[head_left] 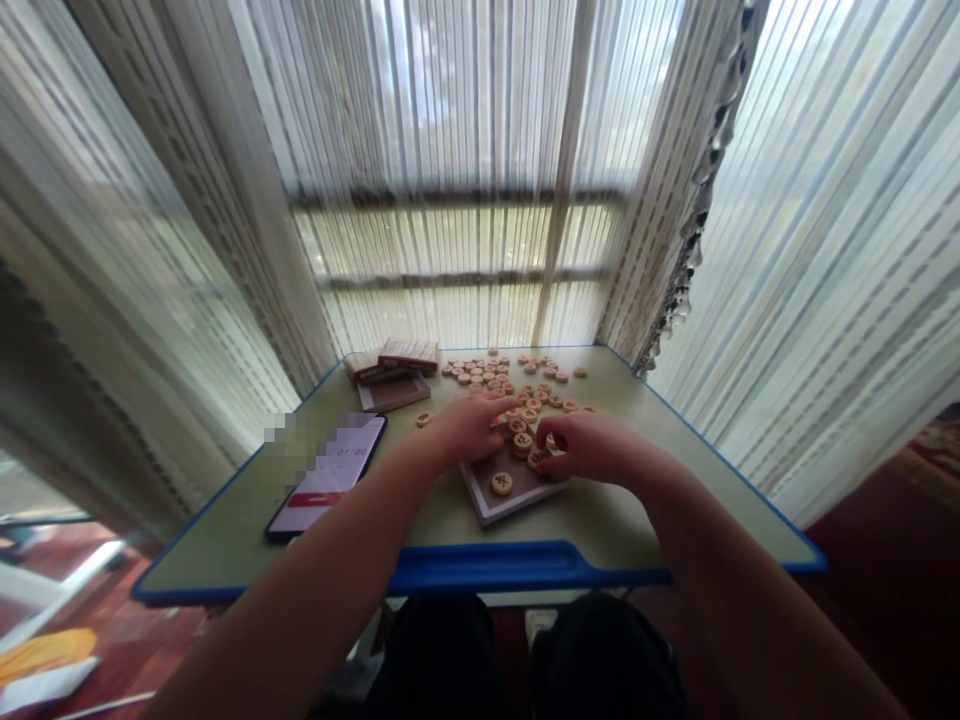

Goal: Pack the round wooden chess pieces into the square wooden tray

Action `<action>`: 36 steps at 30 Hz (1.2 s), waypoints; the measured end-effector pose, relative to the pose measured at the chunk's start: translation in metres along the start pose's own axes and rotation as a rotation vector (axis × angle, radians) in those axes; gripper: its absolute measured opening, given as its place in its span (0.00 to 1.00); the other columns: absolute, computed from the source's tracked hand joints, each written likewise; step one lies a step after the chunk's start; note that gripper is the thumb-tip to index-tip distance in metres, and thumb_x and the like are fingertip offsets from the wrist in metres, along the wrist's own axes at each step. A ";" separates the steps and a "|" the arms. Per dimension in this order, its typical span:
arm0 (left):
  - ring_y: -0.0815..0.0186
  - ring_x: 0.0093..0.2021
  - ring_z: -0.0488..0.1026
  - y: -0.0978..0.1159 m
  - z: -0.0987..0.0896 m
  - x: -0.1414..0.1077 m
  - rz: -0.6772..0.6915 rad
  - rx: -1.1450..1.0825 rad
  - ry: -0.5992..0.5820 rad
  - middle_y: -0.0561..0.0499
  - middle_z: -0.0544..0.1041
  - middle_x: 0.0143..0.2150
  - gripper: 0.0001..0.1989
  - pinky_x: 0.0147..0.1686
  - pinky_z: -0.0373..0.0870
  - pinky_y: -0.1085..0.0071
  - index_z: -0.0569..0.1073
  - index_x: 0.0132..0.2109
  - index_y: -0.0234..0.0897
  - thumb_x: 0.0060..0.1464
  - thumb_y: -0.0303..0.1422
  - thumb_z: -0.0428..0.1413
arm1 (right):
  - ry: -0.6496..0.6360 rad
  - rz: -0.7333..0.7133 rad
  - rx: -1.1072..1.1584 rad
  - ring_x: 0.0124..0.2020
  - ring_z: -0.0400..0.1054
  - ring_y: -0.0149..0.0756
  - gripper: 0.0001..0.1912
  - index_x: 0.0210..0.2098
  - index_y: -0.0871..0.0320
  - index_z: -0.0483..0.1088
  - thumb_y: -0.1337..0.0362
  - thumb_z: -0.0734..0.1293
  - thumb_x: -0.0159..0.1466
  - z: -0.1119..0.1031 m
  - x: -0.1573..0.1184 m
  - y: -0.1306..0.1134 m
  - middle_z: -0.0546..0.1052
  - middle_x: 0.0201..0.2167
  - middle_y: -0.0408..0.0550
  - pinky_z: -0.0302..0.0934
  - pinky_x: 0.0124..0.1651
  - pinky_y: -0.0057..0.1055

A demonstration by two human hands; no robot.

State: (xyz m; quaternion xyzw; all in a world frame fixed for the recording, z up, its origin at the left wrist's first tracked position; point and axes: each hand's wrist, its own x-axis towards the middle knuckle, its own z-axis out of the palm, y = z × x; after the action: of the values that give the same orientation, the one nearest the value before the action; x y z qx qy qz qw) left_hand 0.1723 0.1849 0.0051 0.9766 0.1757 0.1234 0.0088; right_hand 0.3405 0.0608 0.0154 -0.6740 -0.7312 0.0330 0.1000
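Note:
Round wooden Chinese chess pieces with dark or red characters lie in and around a shallow open box point(491, 515) near the table's front. My left hand point(472, 425) reaches over the box's left far side, index finger stretched towards the pieces and thumb apart from it. On the right, my right hand point(585, 442) is curled at the box's right side, thumb and index finger closed about a chess piece point(535, 460). Beside it sits a small stack with a dark-marked piece point(523, 441) on top. One chess piece point(502, 484) lies flat at the front of the box.
Many more pieces point(480, 371) spread over the table's far half. Stacked boxes point(409, 352) and an open tray point(394, 392) stand at the back left. A phone point(330, 485) showing a timer lies left. A blue rim point(495, 566) edges the table; curtains point(465, 150) hang behind.

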 end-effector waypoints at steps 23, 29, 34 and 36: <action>0.54 0.56 0.60 0.007 0.004 0.001 -0.023 -0.025 0.032 0.46 0.64 0.58 0.35 0.54 0.58 0.60 0.58 0.59 0.42 0.46 0.49 0.54 | 0.016 -0.030 0.066 0.27 0.63 0.31 0.12 0.32 0.55 0.68 0.56 0.67 0.50 0.001 0.000 0.001 0.73 0.29 0.43 0.50 0.27 0.25; 0.54 0.54 0.62 0.007 0.002 -0.001 0.011 -0.023 0.038 0.45 0.65 0.56 0.34 0.53 0.60 0.60 0.60 0.58 0.41 0.45 0.46 0.56 | 0.063 -0.037 0.057 0.27 0.62 0.32 0.13 0.32 0.54 0.69 0.54 0.67 0.51 -0.001 0.001 0.001 0.72 0.27 0.43 0.49 0.27 0.25; 0.57 0.52 0.64 0.001 0.003 0.000 0.019 -0.045 0.037 0.47 0.67 0.54 0.30 0.51 0.61 0.62 0.61 0.58 0.43 0.47 0.40 0.56 | 0.132 -0.014 0.083 0.23 0.58 0.29 0.15 0.34 0.56 0.69 0.52 0.64 0.55 0.001 0.004 0.003 0.69 0.21 0.41 0.44 0.25 0.25; 0.59 0.51 0.66 -0.001 0.004 0.000 0.015 -0.050 0.059 0.48 0.70 0.51 0.23 0.50 0.63 0.63 0.66 0.54 0.43 0.49 0.37 0.54 | 0.132 -0.006 0.116 0.21 0.57 0.28 0.16 0.35 0.57 0.69 0.52 0.63 0.56 0.003 0.005 0.004 0.68 0.20 0.41 0.43 0.25 0.25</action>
State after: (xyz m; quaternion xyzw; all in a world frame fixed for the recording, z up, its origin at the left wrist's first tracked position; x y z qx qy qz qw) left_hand 0.1731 0.1862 0.0008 0.9733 0.1656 0.1564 0.0270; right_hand 0.3433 0.0665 0.0126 -0.6657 -0.7218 0.0306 0.1869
